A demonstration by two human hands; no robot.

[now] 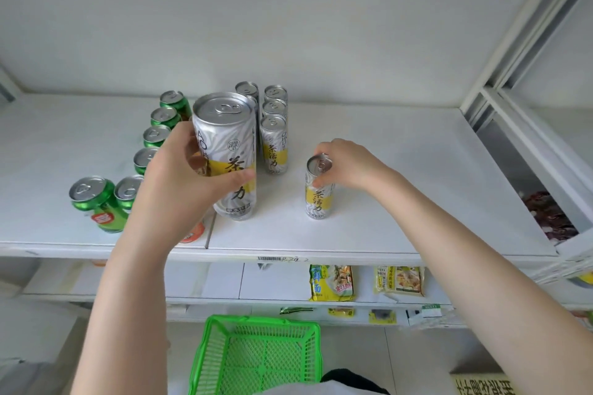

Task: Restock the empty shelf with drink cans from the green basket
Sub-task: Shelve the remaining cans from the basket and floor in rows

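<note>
Both busy: left hand [179, 176] grips raised can [228, 141], right hand [351, 163] pinches standing can [318, 200], green basket [205, 351] below.

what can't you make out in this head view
Head view only:
- Green cans: row's count, hidden by left hand.
- Back silver cans: left column, hidden by held can.
- Green basket: near end, cut off by bottom edge.
- Shelf label: writing too small.
- Standing can: lid partly under right hand.

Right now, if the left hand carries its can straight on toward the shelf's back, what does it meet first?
Probably the row of silver cans behind the held can in the left hand; the gap is hidden.
</note>
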